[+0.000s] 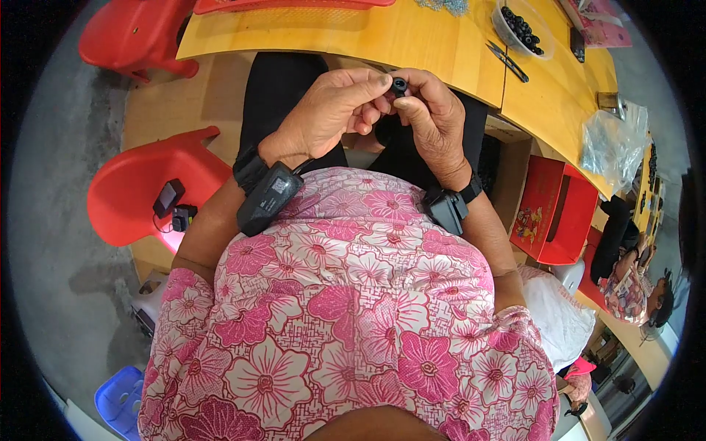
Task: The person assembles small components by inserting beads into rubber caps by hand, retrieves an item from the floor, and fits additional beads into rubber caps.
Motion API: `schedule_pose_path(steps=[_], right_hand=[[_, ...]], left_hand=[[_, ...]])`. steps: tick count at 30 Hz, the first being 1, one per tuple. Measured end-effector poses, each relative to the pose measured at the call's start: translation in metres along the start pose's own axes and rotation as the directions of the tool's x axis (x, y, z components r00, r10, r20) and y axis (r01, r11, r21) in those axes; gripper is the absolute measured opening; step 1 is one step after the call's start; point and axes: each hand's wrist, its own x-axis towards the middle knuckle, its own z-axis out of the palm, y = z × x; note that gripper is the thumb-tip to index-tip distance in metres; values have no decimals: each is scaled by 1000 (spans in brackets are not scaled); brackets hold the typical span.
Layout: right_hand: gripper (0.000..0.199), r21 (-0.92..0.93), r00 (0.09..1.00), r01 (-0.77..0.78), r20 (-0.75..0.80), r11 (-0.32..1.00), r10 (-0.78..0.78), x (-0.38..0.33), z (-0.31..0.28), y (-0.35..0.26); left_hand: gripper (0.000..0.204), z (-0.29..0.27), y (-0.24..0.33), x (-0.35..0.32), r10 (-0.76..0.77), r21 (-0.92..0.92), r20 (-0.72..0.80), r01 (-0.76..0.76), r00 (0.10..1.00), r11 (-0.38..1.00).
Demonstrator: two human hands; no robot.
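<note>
A small black part with a round hole in its end [398, 85] is held up between my hands, over my lap and just off the table's front edge. My right hand [435, 121] pinches it with thumb and index finger. From the other side, my left hand [334, 106] has its thumb and index tip pressed together at the part's edge, the other fingers curled below. Whether the left fingertips hold a second small piece is hidden. On the table at the right, a clear plastic tub [501, 29] contains several similar black parts, with a pair of dark thread snips [507, 61] beside it.
The yellow table [434, 55] spans the front, with a red tray [294, 4] at its far edge. A clear plastic bag [614, 147] lies at the right, above a red box [548, 213]. Red chairs [151, 187] stand left. Other people sit at the far right.
</note>
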Motion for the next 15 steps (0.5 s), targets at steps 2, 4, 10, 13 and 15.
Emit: schedule_pose_path(steps=[2,4,10,13,15], right_hand=[[24,211,988,-157,23,965,155,-2,2,0],[25,185,991,-135,22,973,133,-2,3,3],[27,-31,1000,23,7,999,-23,1,1,1],[27,-109,998,64,2,992,-64,2,0,-3],[27,-138,998,69,3,988,-69,1,0,-4]], left_hand=[[24,0,-1,1,4,-20,-8,-4,1000,1000],[25,-2,-3,2,2,-25,16,-2,1000,1000],[26,-4,-4,2,-6,-31,0,6,1000,999],[24,-1,-5,2,-15,-73,-50,11,999,997],[24,-2,-6,1,-30,-91,-47,25,998,996]])
